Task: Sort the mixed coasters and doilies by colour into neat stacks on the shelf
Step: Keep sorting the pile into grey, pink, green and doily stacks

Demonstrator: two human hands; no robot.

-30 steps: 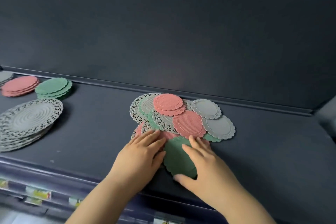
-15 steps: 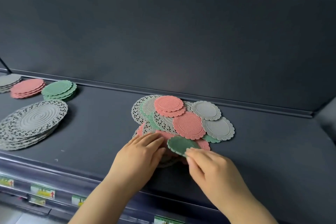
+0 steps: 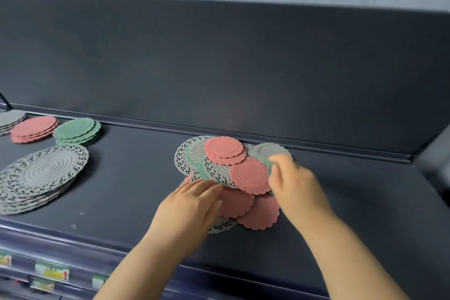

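Observation:
A mixed pile (image 3: pixel 226 168) of pink, green and grey coasters and grey lace doilies lies mid-shelf. My left hand (image 3: pixel 192 204) rests flat on the pile's front left edge with its fingers straight. My right hand (image 3: pixel 295 182), blurred, is over the pile's right side. It pinches a green coaster (image 3: pixel 266 161), lifted and seen nearly edge-on. Two pink coasters (image 3: pixel 258 212) lie uncovered at the pile's front. At the left stand sorted stacks: grey coasters (image 3: pixel 9 119), pink coasters (image 3: pixel 34 128), green coasters (image 3: pixel 78 130) and large grey lace doilies (image 3: pixel 41 175).
The dark shelf (image 3: pixel 126 190) has a tall dark back panel (image 3: pixel 219 68) and a raised lip along the back. Price labels (image 3: pixel 52 273) run along the front edge below. The shelf's right end meets a dark side wall (image 3: pixel 435 158).
My right hand lifted the green coaster off the pile's front and carried it up and to the right, uncovering pink coasters. My left hand stayed on the pile. The camera tilted up.

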